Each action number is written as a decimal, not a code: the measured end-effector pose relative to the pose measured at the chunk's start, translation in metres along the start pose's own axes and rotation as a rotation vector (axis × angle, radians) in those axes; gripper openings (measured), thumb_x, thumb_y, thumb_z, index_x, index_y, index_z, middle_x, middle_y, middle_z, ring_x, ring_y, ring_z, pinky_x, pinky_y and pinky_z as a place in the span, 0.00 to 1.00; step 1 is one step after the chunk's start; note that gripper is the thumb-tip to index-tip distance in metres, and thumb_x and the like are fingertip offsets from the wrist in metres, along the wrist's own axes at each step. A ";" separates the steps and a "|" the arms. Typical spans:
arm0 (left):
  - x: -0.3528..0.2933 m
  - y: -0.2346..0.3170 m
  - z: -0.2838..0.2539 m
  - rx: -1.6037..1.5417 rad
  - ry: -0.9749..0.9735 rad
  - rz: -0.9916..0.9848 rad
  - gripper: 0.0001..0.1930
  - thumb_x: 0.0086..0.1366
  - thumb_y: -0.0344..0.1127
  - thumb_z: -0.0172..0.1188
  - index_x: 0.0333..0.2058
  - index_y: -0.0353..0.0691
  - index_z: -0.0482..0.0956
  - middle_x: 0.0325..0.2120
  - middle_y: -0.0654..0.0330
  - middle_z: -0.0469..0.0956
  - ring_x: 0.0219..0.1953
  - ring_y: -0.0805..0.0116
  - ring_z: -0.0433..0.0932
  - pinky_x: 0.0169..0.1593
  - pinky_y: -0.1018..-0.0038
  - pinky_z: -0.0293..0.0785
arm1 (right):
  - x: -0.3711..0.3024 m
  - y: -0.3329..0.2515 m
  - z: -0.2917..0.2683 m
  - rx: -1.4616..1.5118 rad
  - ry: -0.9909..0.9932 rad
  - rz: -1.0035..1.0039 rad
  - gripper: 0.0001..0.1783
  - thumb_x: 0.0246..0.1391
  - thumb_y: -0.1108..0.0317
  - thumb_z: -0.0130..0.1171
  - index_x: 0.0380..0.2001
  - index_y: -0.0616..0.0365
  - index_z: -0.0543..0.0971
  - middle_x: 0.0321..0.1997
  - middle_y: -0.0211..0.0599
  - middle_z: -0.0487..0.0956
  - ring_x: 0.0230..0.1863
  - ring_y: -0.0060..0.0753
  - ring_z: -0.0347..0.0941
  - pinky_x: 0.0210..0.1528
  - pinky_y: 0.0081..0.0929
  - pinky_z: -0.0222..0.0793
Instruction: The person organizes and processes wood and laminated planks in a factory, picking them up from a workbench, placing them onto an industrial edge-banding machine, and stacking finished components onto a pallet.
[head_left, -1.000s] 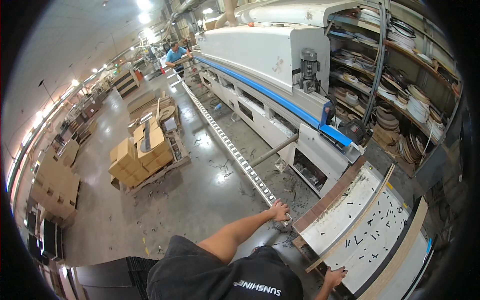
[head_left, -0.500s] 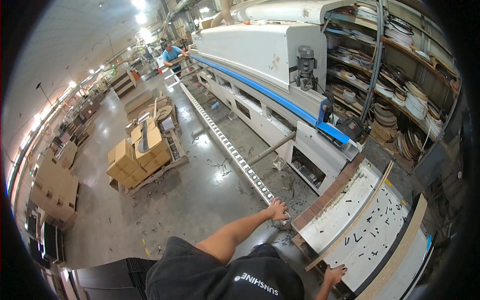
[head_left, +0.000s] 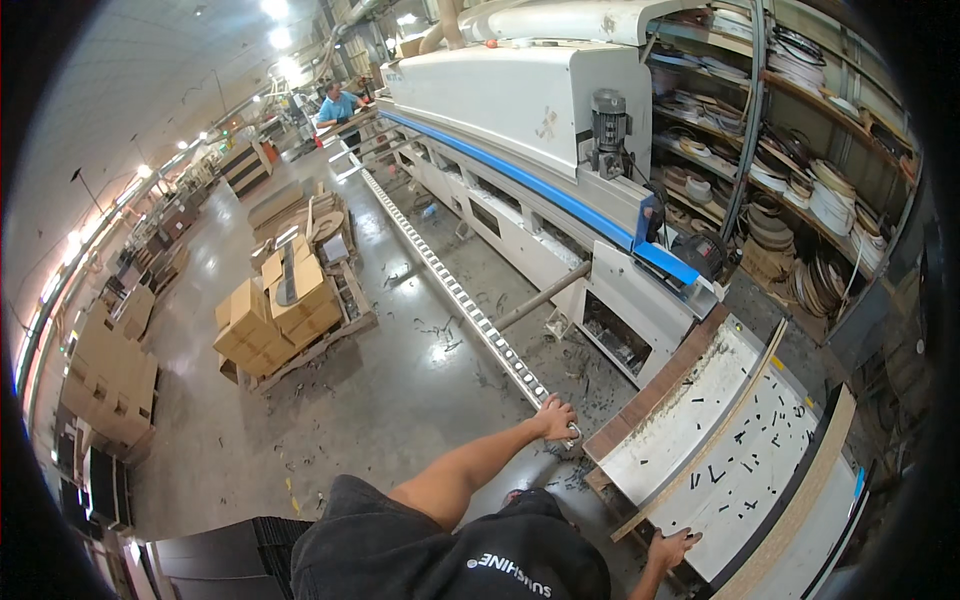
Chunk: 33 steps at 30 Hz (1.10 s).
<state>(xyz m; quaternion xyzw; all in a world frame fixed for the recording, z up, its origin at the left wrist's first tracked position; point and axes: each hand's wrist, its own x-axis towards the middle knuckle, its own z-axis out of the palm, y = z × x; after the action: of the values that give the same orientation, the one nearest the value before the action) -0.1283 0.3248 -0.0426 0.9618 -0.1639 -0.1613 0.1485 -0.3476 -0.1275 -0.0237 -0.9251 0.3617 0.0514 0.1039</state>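
Observation:
My left hand [head_left: 554, 418] lies over the near end of a long, pale roller rail [head_left: 452, 285], its fingers curled around that end. The rail runs away from me beside a long white machine [head_left: 490, 100] with a blue strip along its side. Lower right, my right hand [head_left: 673, 549] rests at the near edge of a white-topped table [head_left: 737, 480], its fingers apart and holding nothing. Small black strips are scattered over the tabletop. A narrow wooden strip [head_left: 716, 440] lies across it, and a black-edged board [head_left: 800, 495] lies further right.
Cardboard boxes [head_left: 287, 310] sit on a pallet left of the rail. Shelves [head_left: 745, 120] of coiled edging stand at the right. A person in a blue shirt [head_left: 342, 107] is at the machine's far end. Dark panels [head_left: 215, 560] are stacked at lower left; black scraps litter the floor.
The person at the far end has shifted slightly and turned. My right hand's fingers reach a little further over the tabletop. My left hand stays on the rail.

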 end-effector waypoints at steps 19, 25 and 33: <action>-0.005 0.004 -0.008 0.019 0.023 0.034 0.36 0.58 0.73 0.61 0.52 0.51 0.87 0.58 0.52 0.77 0.70 0.46 0.67 0.81 0.39 0.37 | 0.002 0.000 -0.007 -0.012 -0.040 -0.031 0.48 0.47 0.55 0.82 0.65 0.66 0.69 0.65 0.55 0.67 0.61 0.63 0.75 0.56 0.57 0.82; -0.008 0.006 -0.009 0.078 0.029 0.039 0.36 0.59 0.74 0.60 0.53 0.54 0.87 0.57 0.54 0.78 0.70 0.47 0.67 0.81 0.40 0.38 | 0.002 0.001 -0.006 -0.030 -0.039 -0.021 0.48 0.46 0.55 0.82 0.65 0.66 0.70 0.66 0.56 0.67 0.61 0.62 0.76 0.56 0.56 0.82; -0.002 0.000 -0.002 0.023 0.007 0.022 0.37 0.58 0.74 0.60 0.54 0.53 0.87 0.56 0.53 0.78 0.69 0.46 0.68 0.81 0.41 0.38 | 0.002 0.001 -0.006 -0.018 -0.037 -0.029 0.48 0.47 0.57 0.82 0.66 0.66 0.69 0.67 0.56 0.66 0.61 0.63 0.75 0.57 0.56 0.81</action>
<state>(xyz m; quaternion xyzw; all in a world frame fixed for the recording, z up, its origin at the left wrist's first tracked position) -0.1290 0.3261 -0.0403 0.9621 -0.1760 -0.1544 0.1398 -0.3470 -0.1306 -0.0186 -0.9300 0.3457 0.0700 0.1030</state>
